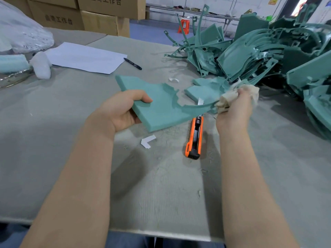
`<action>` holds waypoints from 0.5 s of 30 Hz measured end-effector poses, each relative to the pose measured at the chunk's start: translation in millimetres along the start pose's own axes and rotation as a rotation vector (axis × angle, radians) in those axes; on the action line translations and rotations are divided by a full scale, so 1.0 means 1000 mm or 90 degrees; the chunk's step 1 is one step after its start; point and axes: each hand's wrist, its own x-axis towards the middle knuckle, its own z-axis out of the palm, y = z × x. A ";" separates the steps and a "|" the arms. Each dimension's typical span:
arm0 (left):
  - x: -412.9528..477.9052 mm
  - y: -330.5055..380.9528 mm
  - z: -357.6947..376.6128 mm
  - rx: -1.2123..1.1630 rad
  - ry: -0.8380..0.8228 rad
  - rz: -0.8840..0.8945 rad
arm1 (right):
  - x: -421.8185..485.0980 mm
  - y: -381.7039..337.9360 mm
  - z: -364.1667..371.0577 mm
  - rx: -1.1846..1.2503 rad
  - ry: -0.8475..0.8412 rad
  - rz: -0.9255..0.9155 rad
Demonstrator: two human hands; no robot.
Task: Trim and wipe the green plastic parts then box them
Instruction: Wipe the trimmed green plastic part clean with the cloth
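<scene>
My left hand [119,111] grips a flat green plastic part [157,104] by its left edge and holds it above the table, thumb on top. A thin curved arm of the part runs right to my right hand [234,111], which grips a crumpled cream cloth [231,97] against the arm's tip. An orange utility knife [194,138] lies on the table below the part, its blade end hidden under it. A second green part [204,90] lies flat just behind.
A large heap of green parts [268,51] fills the table's right rear. White paper [86,57], a black pen [132,63], a clear plastic bag [21,33] and cardboard boxes [100,20] stand at the left rear. Small white scraps [147,141] and shavings lie near the knife.
</scene>
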 end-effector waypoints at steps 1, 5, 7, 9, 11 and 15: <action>-0.001 0.001 -0.001 0.015 -0.015 -0.009 | 0.001 0.003 -0.001 -0.073 0.005 -0.019; -0.001 0.005 -0.010 0.018 -0.001 -0.019 | 0.002 0.013 -0.002 -0.188 -0.040 -0.120; -0.001 0.005 -0.011 0.022 -0.001 -0.025 | 0.004 0.013 -0.001 -0.202 -0.021 -0.136; -0.002 0.004 -0.010 0.040 -0.006 -0.030 | 0.007 0.012 -0.002 -0.225 0.014 -0.136; -0.003 0.004 -0.008 0.055 -0.008 -0.033 | 0.007 0.011 -0.004 -0.211 0.059 -0.119; -0.002 0.004 -0.009 0.059 0.005 -0.036 | 0.002 0.008 -0.005 -0.116 0.047 -0.096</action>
